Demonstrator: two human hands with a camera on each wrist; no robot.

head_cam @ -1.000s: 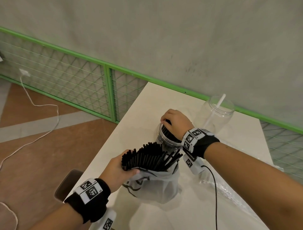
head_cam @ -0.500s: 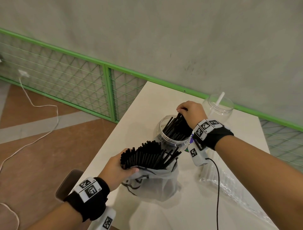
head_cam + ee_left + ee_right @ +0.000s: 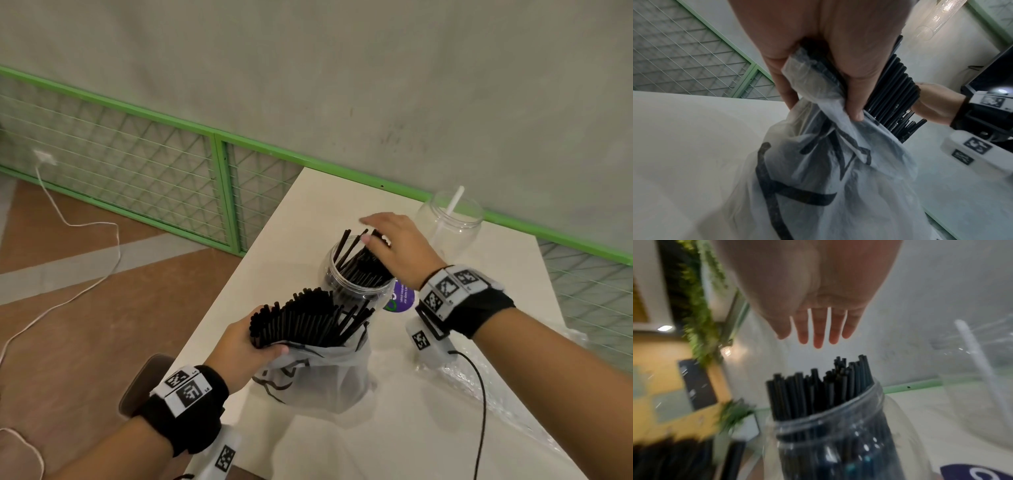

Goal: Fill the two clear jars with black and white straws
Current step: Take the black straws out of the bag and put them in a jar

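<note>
**Right hand released and lifted from the black-straw jar**

The right hand (image 3: 394, 246) now hovers above the near jar (image 3: 359, 277) at frame centre with fingers (image 3: 818, 331) straight and spread, holding nothing. One second ago it pressed into the jar mouth; half a second ago it gripped the straw tops. The black straws in the jar (image 3: 818, 386) stand loose, leaning against the rim, so this load is judged delivered.

The left hand (image 3: 246, 346) keeps its grip closed round the remaining black straw bundle (image 3: 301, 322) and the plastic bag (image 3: 828, 178) neck, lower centre, on the desk (image 3: 428, 428).

The far jar (image 3: 448, 222), upper right, holds one white straw (image 3: 454, 202); filling is judged barely begun.
</note>
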